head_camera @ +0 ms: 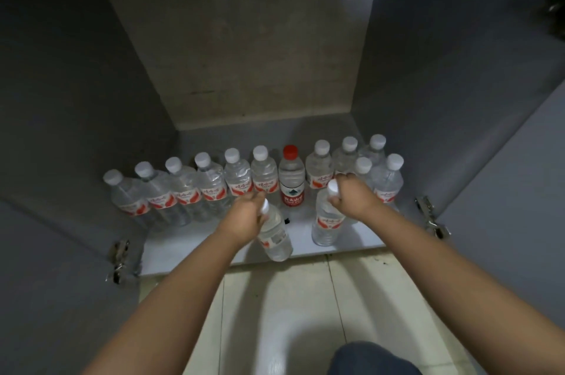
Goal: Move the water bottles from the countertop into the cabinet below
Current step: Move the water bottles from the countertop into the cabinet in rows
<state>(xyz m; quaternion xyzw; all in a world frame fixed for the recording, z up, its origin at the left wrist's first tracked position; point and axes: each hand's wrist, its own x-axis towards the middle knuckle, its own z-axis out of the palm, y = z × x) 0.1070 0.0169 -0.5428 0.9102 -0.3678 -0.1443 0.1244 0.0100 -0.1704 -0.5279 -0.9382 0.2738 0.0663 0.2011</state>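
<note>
Gripped two bottles at once by the necks, one per hand. Left hand (248, 213) wrapped around the top of a clear plastic water bottle with white cap and red-and-white label (273, 232), tilted, base hanging just about at the front lip of the grey cabinet floor (183, 247), so probably not set down yet, though hard to call. Right hand (351, 195) closed on the neck of a second clear white-capped bottle (326, 222), upright and seemingly resting on the floor near the front edge. Already lined up behind: a long row of clear white-capped bottles (183, 188) running from the left wall toward the right, with one odd red-capped clear bottle with a dark red label (292, 180) in the middle, plus a tight cluster of white-capped bottles (386, 177) bunched at the right end. Looked pretty far along honestly, well over ten stashed. Couldn't see the countertop at all from down there, so no idea how many were left up top. Still needed both held bottles let go, ideally pushed back to start a second row, since the front strip looked like the spot most likely to get knocked over.
</note>
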